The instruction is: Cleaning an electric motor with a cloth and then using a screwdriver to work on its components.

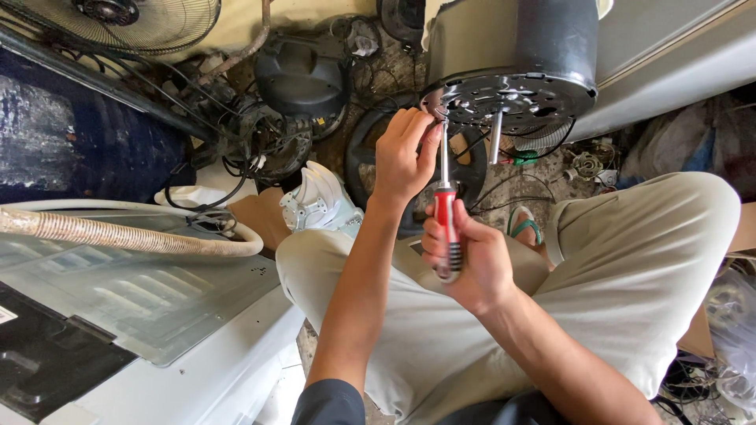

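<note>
1. The right hand (472, 256) is clamped around the red-and-grey handle of a screwdriver (446, 212), which points upward. Its tip meets the rim of the perforated metal plate (512, 98) on the underside of a black motor housing (520, 39).

2. The left hand (403, 153) is raised to the same rim, fingers curled together and pinched right at the tip, apparently steadying it or a screw. What sits between the fingertips is too small to tell.

3. The housing stands tilted above the person's bent knees (630, 260), plate facing the camera, with a bare steel shaft (496, 135) sticking out of the plate just right of the screwdriver.

4. Risk, tip slip: the blade stands at a slight angle to the plate, so a hard turn could likely cam it out and jab the left fingers held against it.

5. Risk, dropped screw: the floor below is crowded with fan parts (303, 71), cables and a sandal (524, 224), so a small fastener falling there would probably be lost.

6. Risk, housing shift: nothing visibly braces the housing, so upward pressure from the screwdriver may rock it and break the tip's seat.

7. Loose black wires (472, 145) hang near the shaft and could snag the turning blade.
</note>
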